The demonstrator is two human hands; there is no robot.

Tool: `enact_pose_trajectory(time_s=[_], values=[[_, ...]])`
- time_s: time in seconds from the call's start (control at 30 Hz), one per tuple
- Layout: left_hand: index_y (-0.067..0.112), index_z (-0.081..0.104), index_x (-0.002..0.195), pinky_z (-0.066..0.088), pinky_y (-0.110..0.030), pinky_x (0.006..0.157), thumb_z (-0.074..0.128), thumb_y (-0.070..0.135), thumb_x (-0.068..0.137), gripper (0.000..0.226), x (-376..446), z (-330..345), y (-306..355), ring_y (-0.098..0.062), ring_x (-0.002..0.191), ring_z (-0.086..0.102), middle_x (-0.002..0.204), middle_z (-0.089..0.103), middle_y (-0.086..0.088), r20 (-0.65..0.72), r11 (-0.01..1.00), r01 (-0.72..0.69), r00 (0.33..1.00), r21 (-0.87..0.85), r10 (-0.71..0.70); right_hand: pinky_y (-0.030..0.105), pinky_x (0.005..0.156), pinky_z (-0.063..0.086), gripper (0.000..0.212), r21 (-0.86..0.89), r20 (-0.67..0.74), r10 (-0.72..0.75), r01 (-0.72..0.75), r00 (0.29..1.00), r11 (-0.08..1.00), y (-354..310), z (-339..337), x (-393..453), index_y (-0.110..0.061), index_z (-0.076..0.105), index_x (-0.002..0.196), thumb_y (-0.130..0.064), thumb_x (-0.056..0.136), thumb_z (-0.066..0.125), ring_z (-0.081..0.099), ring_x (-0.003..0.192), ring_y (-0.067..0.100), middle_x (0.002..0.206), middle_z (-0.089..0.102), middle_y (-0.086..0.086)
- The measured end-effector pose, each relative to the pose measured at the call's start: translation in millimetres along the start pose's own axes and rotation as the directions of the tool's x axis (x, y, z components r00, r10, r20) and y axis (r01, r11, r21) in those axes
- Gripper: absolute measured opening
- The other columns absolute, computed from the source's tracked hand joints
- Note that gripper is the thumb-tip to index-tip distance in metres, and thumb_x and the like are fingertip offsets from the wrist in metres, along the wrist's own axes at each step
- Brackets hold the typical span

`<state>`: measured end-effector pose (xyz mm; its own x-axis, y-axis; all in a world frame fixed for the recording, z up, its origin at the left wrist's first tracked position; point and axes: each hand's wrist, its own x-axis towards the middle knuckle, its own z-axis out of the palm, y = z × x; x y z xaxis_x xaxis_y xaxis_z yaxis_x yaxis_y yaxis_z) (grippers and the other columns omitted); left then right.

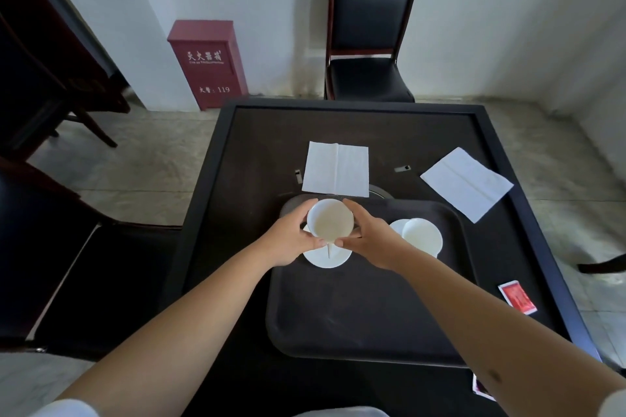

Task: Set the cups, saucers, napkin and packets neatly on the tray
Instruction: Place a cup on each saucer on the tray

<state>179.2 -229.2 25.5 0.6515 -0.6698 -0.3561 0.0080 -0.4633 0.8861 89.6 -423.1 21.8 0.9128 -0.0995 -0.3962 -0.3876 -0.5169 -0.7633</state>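
**teafan22:** Cups first: the round white ceramic cup (330,217) sits mid-frame, held up over the far left corner of the dark brown plastic tray (366,315). Left hand (291,240) curls round its left side, right hand (367,240) round its right side, thumbs nearly meeting at the near rim. So both hands are clamped on that one cup.

**mugwatcher:** What's under it?

**teafan22:** White round saucer (327,256), mostly hidden by the hands and cup, only the near edge shows. Can't tell if the cup touches it. Just right of the right hand, a second white cup (420,235) sits on its own white saucer (398,227), part hidden by the cup.

**mugwatcher:** Napkins, packets?

**teafan22:** Both off the tray. One white square paper napkin (335,168) lies flat on the black table (254,145) just beyond the tray, another white napkin (466,183) angled in the upper right of the tabletop. Small red packet (517,294) sits right of the tray near the table edge. Another red packet (481,389) at lower right is mostly hidden behind the right forearm, hard to make out.
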Motion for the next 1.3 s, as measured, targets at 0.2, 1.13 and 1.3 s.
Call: enact_pose_trajectory(time_s=[0.2,1.13,1.3], values=[[0.033,0.022,0.154,0.042,-0.042,0.110,0.076,0.020,0.085,0.089,20.2,4.2,-22.5,-0.018,0.130,0.050,0.147,0.045,0.007,0.029,0.988,0.138,0.990,0.063,-0.140,0.032,0.090,0.046,0.086,0.039,0.060,0.085,-0.088,0.995,0.995,22.3,11.7,22.7,-0.041,0.018,0.150,-0.038,0.084,0.073,0.060,0.102,0.009,0.116,0.058,-0.009],[0.041,0.019,0.152,0.045,-0.037,0.107,0.073,0.017,0.087,0.088,39.0,16.2,-68.4,-0.015,0.128,0.052,0.145,0.046,0.012,0.087,0.978,0.182,0.978,0.104,-0.191,0.034,0.091,0.050,0.093,-0.132,0.079,0.140,-0.129,0.987,0.983,59.7,39.1,47.8,-0.055,0.006,0.144,-0.039,0.083,0.074,0.055,0.118,0.018,0.136,0.053,-0.005],[0.039,-0.001,0.155,0.035,-0.034,0.113,0.070,0.023,0.091,0.098,37.2,17.3,-68.0,-0.014,0.137,0.043,0.160,0.028,0.008,0.107,0.965,0.218,0.966,0.148,-0.235,0.034,0.091,0.051,0.096,-0.143,0.084,0.160,-0.147,0.984,0.979,53.5,38.2,43.7,-0.051,0.000,0.148,-0.040,0.085,0.072,0.053,0.121,0.020,0.140,0.051,-0.004]])
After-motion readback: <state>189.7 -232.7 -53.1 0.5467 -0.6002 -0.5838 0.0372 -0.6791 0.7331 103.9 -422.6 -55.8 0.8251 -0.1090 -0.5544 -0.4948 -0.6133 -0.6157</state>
